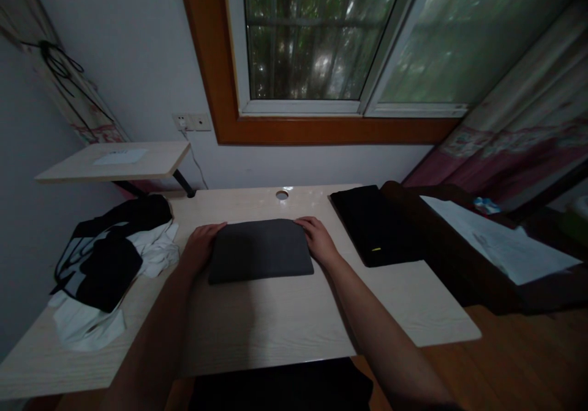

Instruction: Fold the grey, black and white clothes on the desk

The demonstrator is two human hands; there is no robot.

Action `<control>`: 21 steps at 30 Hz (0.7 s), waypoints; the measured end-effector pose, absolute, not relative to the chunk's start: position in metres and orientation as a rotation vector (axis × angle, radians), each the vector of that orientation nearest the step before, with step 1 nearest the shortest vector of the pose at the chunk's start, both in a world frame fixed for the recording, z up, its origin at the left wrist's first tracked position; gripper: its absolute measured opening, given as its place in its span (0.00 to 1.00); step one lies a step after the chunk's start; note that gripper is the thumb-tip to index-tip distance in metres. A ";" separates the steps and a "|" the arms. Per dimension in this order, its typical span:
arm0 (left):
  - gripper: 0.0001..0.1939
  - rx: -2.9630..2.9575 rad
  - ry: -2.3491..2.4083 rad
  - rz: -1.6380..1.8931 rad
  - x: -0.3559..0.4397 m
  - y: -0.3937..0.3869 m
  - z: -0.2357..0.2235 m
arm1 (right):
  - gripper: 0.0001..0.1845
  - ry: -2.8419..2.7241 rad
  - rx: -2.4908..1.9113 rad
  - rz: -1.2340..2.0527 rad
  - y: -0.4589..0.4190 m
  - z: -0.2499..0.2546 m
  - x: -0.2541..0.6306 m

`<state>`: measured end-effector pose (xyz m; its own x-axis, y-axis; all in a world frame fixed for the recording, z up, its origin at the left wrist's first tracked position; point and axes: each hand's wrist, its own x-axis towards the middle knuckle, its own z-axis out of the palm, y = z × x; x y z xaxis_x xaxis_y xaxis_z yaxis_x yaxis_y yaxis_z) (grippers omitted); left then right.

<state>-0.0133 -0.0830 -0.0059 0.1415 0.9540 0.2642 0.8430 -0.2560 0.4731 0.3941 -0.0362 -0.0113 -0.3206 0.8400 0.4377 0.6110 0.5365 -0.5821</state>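
Observation:
A dark grey flat rectangle [261,252], which looks like a neatly folded cloth, lies on the light wooden desk [285,319] in front of me. My left hand [202,244] grips its far left corner, with the fingers curled along the edge. At the far right corner, my right hand [316,238] holds it in the same way, fingertips resting on the top edge. Both thumbs are hard to make out in the dim light.
Rumpled black and white clothes [110,258] lie at the left, below a small raised shelf [114,161] with a paper. At the right is a flat black item [381,227] with a small yellow mark. A brown surface beyond carries a pale sheet [491,239].

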 end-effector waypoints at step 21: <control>0.27 2.355 1.763 0.721 -0.018 -0.081 -0.013 | 0.30 -2.147 -1.300 0.292 -0.045 -0.007 0.392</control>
<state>-0.0180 -0.0806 -0.0131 0.2117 0.9291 0.3034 0.8755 -0.3182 0.3637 0.3915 -0.0447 -0.0066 -0.3362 0.8607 0.3822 0.7274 0.4951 -0.4752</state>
